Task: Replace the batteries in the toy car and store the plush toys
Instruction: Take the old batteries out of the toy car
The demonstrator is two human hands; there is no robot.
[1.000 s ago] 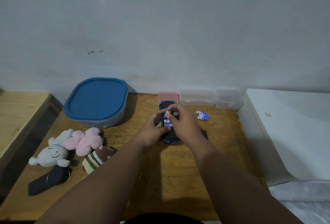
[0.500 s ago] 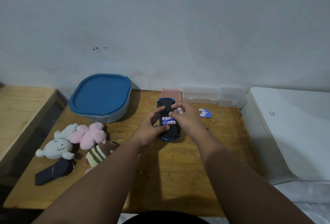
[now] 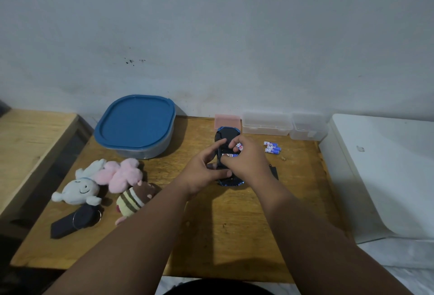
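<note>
A blue toy car (image 3: 226, 136) lies upside down on the wooden table (image 3: 234, 224), its battery bay open. My left hand (image 3: 205, 171) grips the car's left side, thumb at its near end. My right hand (image 3: 249, 160) holds a white battery (image 3: 239, 146) between its fingers above the bay and reaches with its thumb at another battery (image 3: 231, 155) seated in the bay. Three loose batteries (image 3: 272, 147) lie to the right. A white plush (image 3: 79, 187), a pink plush (image 3: 121, 173) and a striped brown plush (image 3: 136, 197) lie at the left.
A blue-lidded container (image 3: 137, 125) stands at the back left. Clear small boxes (image 3: 266, 123) and a pink box (image 3: 227, 121) line the wall. A black cover piece (image 3: 274, 170) lies right of my wrist. A black keyring pouch (image 3: 75, 220) lies near the plushes. A white surface (image 3: 385, 172) adjoins on the right.
My right hand has lifted a battery out of the bay and shifted it rightward, then come back down over the bay. The left hand keeps its grip on the car.
</note>
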